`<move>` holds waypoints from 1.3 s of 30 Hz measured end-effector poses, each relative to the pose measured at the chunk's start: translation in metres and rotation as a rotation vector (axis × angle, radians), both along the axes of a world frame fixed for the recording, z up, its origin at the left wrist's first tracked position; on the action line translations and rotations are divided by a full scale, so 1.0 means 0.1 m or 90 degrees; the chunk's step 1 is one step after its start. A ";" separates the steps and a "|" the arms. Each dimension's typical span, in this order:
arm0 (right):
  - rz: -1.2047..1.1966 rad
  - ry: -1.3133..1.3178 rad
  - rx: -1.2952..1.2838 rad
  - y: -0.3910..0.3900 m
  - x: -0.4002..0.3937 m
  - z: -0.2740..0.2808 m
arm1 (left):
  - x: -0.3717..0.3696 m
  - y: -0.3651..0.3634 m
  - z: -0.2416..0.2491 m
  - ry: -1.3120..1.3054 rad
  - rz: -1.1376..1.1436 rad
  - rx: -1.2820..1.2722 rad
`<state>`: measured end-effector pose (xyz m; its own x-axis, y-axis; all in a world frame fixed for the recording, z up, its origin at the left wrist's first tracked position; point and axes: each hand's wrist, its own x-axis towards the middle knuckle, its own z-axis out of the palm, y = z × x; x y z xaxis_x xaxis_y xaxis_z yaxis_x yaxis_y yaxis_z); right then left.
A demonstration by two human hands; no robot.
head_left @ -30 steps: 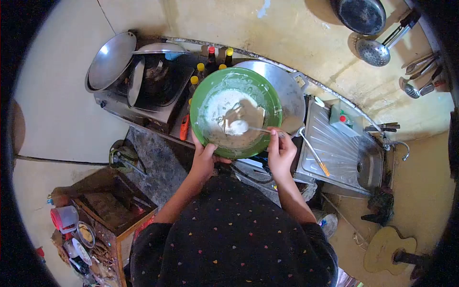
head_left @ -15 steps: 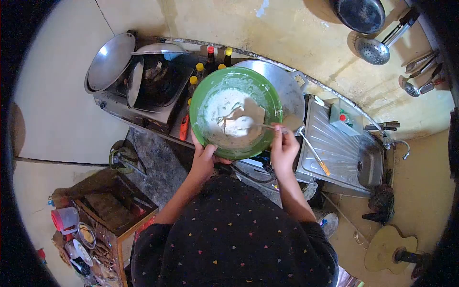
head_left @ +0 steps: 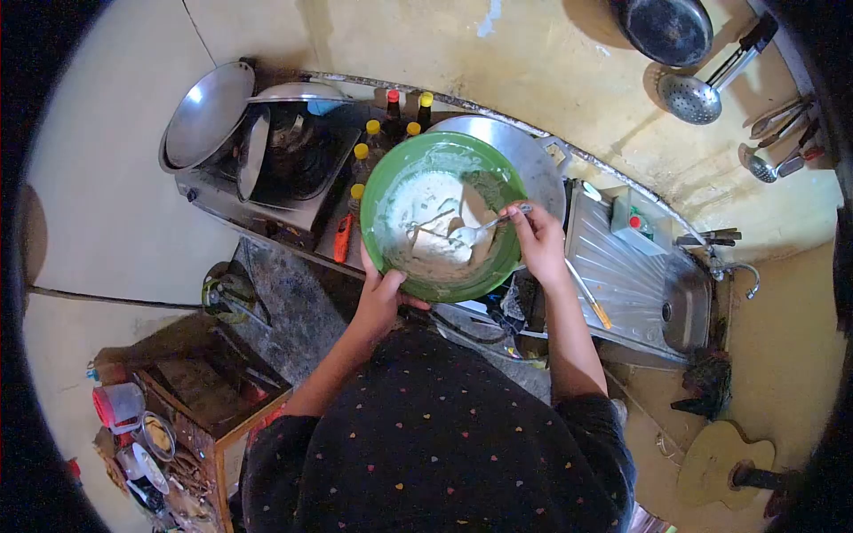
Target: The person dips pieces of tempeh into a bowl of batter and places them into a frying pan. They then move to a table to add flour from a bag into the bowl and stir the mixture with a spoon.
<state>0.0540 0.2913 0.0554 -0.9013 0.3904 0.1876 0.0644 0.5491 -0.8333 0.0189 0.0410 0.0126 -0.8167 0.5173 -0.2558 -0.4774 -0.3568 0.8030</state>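
A green bowl (head_left: 379, 200) is tilted toward me, with a wet white mixture (head_left: 435, 209) spread over its bottom and smears up its sides. My left hand (head_left: 382, 295) grips the near left rim, thumb on the outside and other fingers underneath. Pinched in my right hand (head_left: 539, 246) is a metal spoon (head_left: 484, 230), its handle end poking out above the fingers. The spoon's head rests in the white mixture near the middle of the bowl. A shadow covers part of the bowl's right inside.
Behind the bowl stand several yellow-capped bottles (head_left: 373, 130) and a large metal pan (head_left: 542, 173). At left is a stove (head_left: 293, 213) with lids; an orange lighter-like object (head_left: 342, 240) lies near its edge. To the right is a steel sink (head_left: 684, 311) with a drainboard (head_left: 613, 258).
My right hand has moved up and slightly right, and the spoon now slants more steeply into the mixture. The bowl has shifted a little right and down.
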 end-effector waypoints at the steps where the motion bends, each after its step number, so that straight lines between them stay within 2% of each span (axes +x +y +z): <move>1: 0.013 0.010 -0.006 -0.01 -0.01 -0.03 | 0.01 0.01 0.02 -0.004 -0.001 -0.002; 7: 0.010 0.035 -0.053 -0.10 -0.06 -0.11 | 0.01 0.00 -0.07 -0.007 0.003 0.005; 10: 0.070 -0.004 -0.055 -0.23 -0.05 0.00 | 0.01 0.01 -0.08 0.008 0.001 -0.007; 13: 0.059 -0.021 -0.033 -0.30 -0.08 -0.06 | 0.02 0.03 -0.04 -0.008 0.001 -0.011; 17: -0.005 -0.037 -0.123 -0.30 -0.08 -0.17 | 0.04 0.06 -0.03 -0.013 0.000 -0.030; 23: -0.019 0.053 -0.267 -0.22 -0.05 -0.28 | 0.03 0.04 -0.07 -0.021 -0.007 -0.033; 29: -0.019 0.033 -0.175 -0.31 0.20 -0.11 | 0.00 0.01 -0.08 -0.017 0.027 -0.030; 33: 0.065 0.073 0.070 -0.37 0.28 0.06 | -0.03 0.00 -0.11 0.009 0.023 -0.021; 39: 0.070 0.102 0.088 -0.41 0.28 0.13 | -0.03 0.01 -0.11 0.011 0.015 -0.004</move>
